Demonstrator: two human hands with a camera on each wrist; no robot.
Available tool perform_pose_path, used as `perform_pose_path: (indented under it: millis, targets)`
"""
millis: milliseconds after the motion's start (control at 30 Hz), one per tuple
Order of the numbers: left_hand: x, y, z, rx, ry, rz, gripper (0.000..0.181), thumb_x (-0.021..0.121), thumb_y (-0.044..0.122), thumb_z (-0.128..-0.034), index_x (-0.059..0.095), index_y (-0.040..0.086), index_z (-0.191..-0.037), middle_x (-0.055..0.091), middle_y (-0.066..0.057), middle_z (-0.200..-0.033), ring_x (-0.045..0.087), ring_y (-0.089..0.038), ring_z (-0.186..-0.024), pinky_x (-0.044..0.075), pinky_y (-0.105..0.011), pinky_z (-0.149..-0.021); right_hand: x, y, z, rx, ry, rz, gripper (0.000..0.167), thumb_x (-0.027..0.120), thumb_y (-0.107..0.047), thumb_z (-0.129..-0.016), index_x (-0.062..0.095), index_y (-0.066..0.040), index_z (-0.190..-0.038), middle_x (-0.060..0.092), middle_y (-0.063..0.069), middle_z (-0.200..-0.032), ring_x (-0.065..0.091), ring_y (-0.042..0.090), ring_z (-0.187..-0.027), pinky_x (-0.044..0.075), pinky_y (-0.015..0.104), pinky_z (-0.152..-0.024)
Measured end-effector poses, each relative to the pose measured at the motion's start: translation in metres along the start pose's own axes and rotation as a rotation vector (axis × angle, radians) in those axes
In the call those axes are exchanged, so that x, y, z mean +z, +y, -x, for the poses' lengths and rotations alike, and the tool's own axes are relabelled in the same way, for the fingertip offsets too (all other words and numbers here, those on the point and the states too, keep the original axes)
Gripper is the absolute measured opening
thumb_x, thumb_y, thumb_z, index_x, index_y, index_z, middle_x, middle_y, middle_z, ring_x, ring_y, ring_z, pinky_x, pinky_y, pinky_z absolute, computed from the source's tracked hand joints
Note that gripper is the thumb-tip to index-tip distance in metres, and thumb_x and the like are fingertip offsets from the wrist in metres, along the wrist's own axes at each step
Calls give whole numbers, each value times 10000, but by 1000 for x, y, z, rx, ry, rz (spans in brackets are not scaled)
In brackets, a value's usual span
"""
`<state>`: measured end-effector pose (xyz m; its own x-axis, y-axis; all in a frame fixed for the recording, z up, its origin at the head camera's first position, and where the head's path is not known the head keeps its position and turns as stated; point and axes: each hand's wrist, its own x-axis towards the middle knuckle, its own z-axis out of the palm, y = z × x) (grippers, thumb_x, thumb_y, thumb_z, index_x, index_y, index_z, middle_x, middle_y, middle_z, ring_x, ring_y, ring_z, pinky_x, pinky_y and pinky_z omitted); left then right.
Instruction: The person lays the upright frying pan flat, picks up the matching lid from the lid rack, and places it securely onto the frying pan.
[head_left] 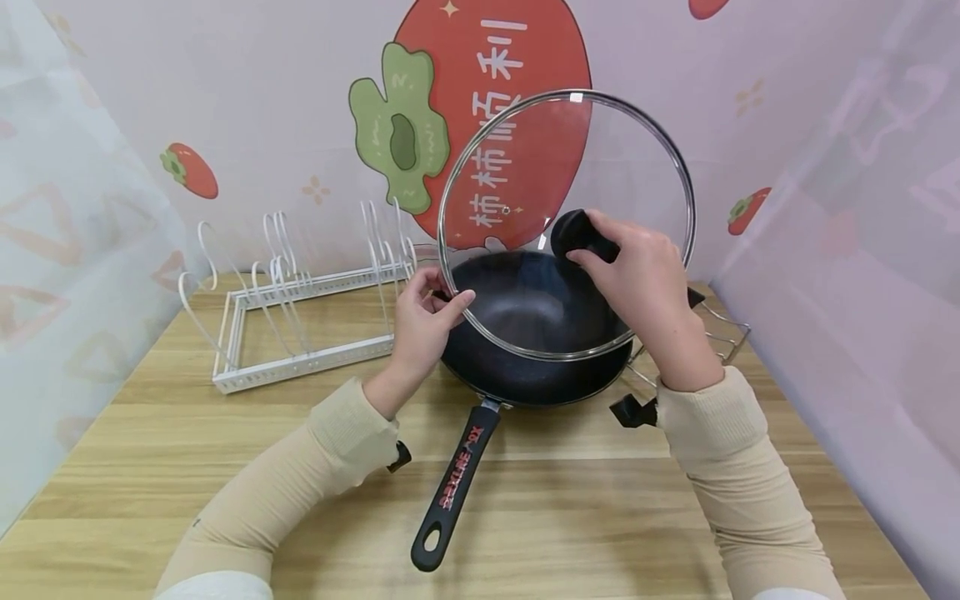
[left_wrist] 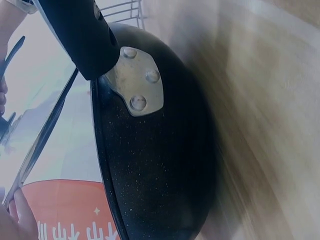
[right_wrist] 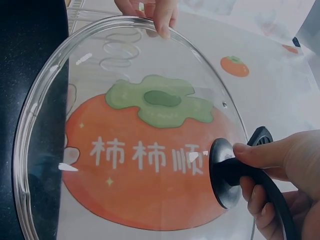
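A large round glass lid [head_left: 517, 187] with a steel rim is held up, tilted, above a black frying pan [head_left: 536, 383]. My right hand [head_left: 643, 271] grips the lid's black handle [head_left: 572, 236]. With thumb and fingers, my left hand [head_left: 422, 325] pinches the lid's rim at its lower left; the right wrist view shows those left fingers [right_wrist: 162, 17] on the rim too. The pan is on the wooden table, its long black handle [head_left: 455, 487] with red lettering pointing toward me. Rivets on the handle bracket [left_wrist: 140, 80] show in the left wrist view.
At the left stands a white rack [head_left: 300, 362] with upright curved wire dividers. A low silver wire rack [head_left: 723, 337] sits at the right, partly hidden by the pan and my right arm. A printed cloth backdrop [head_left: 285, 83] rises behind the wooden table [head_left: 600, 517].
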<state>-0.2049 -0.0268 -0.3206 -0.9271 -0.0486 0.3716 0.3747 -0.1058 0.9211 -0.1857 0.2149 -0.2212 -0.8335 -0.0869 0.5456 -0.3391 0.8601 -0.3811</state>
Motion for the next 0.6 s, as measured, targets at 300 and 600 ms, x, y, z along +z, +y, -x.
perform_pose_path:
  millis: [300,600]
  targets:
    - [4,2,1,-162,70,164,289,702,-119,-904,547,-45,-1137,521,-59,-973,508,-92,-691,597,-240,-681,3,1,-2,6,-1,12,491,782,-230,-933,649,-109,-1390,653,167,-1324,609,419,-1207,466,590,-980]
    - [6,4,2,-272,110,238,233,696,-118,-909,554,11,-1041,527,-45,-933,564,-94,-709,591,-237,-650,5,5,-3,37,-42,37,510,763,-245,-949,620,-120,-1422,635,183,-1347,591,427,-1230,472,598,-974]
